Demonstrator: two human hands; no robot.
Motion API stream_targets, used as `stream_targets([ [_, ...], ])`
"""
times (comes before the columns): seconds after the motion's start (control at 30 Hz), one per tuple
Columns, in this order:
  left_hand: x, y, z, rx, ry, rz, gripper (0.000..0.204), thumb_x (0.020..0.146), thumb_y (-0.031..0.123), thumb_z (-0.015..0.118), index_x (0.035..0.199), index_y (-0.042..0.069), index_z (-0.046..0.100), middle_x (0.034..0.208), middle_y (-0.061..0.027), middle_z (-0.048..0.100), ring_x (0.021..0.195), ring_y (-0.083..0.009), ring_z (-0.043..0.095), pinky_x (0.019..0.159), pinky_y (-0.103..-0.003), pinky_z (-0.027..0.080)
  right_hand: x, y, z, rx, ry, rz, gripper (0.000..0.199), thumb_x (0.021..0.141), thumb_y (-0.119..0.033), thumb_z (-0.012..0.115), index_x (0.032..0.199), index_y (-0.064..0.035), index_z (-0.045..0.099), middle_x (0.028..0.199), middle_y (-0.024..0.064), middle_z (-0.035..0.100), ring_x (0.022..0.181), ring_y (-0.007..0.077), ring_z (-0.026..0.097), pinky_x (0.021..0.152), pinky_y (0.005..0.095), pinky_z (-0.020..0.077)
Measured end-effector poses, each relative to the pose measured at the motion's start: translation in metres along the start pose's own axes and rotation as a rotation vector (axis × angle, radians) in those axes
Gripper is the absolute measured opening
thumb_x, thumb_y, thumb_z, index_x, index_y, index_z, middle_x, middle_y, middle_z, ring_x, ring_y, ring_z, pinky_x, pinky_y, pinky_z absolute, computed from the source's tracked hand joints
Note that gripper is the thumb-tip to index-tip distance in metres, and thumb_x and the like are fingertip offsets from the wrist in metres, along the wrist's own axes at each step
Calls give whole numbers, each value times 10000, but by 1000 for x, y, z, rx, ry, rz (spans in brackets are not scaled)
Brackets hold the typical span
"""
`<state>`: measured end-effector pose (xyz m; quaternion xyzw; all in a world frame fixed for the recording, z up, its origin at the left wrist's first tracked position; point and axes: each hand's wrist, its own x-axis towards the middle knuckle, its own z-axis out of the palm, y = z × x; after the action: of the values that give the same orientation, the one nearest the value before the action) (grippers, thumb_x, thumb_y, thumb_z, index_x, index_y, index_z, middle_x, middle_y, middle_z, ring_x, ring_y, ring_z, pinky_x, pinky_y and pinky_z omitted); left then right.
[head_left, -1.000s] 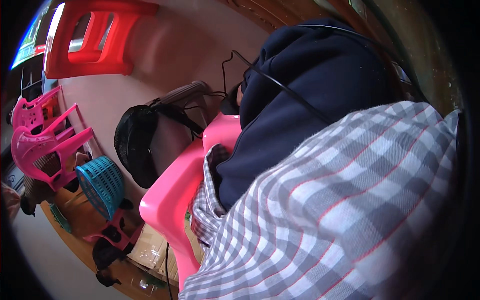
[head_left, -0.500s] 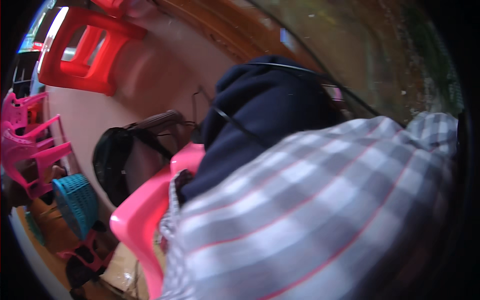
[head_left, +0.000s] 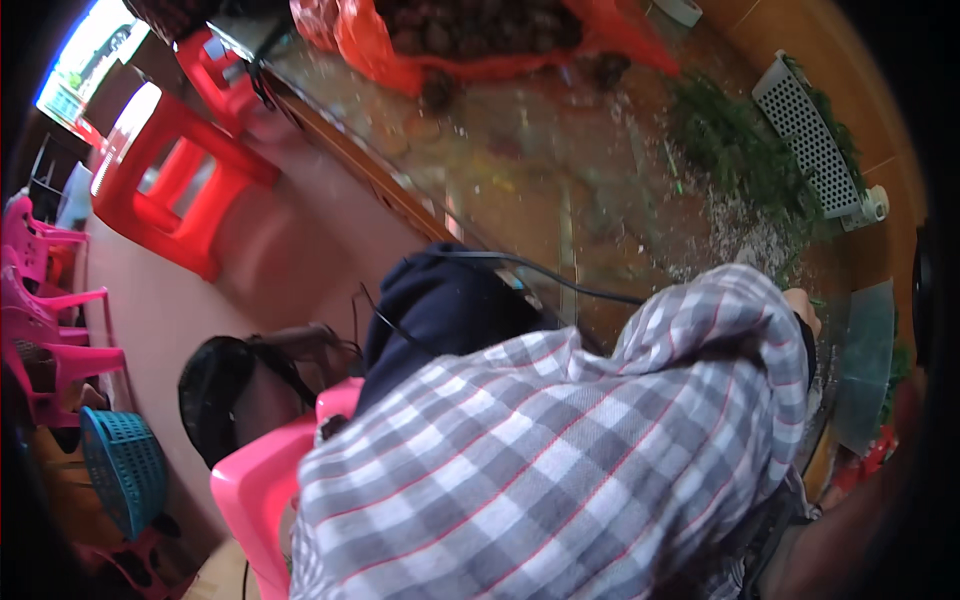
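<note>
A grey-and-white checked shirt with thin red lines (head_left: 520,450) fills the lower middle. Past its sleeve at the right, part of my left hand (head_left: 803,311) shows over the table (head_left: 560,190); the sleeve hides most of its fingers. Whatever it holds, if anything, is out of sight. Pale scraps (head_left: 748,238) and feathery green sprigs (head_left: 728,150) lie close by on the tabletop. Next to the hand stands a translucent sheet or board (head_left: 866,365). My right hand cannot be made out; a blurred, skin-toned shape lies at the lower right rim.
An orange-red bag (head_left: 375,50) of dark round pieces and a white perforated basket (head_left: 810,135) are on the table. A black cable (head_left: 570,283) crosses its edge. A red stool (head_left: 185,180), pink chair (head_left: 262,490), dark bag (head_left: 215,395) and blue basket (head_left: 122,465) stand left.
My view has swung toward the table, bringing the bag, sprigs, white basket and part of my left hand into sight. The shirt sits lower in the picture and looks sharper.
</note>
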<state>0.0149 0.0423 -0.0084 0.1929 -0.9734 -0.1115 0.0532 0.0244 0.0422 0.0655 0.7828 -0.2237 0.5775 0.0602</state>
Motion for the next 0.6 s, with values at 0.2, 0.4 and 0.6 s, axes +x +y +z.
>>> stream_targets([
  [0.2,38,15,39,-5,-28,-104,184,824,256,524,893,176,674,848,-21,660,792,-201,641,520,-375,499,-5,3,4,71,7,-27,430,814,-277,485,1168,-61,375,1084,170,450,925,303,478,775,412,401],
  [0.4,59,29,19,-53,-2,-102,187,825,256,524,901,178,676,857,-20,661,800,-198,641,521,-373,501,-1,15,-16,35,-51,-54,394,816,-248,486,1147,-51,400,1054,166,475,894,296,495,754,400,415],
  [0.6,28,13,7,89,88,188,99,745,137,601,814,133,673,847,-15,646,826,-191,629,592,-325,486,8,5,-46,-4,84,-64,360,818,-218,487,1125,-40,426,1023,163,501,863,290,512,733,388,428],
])
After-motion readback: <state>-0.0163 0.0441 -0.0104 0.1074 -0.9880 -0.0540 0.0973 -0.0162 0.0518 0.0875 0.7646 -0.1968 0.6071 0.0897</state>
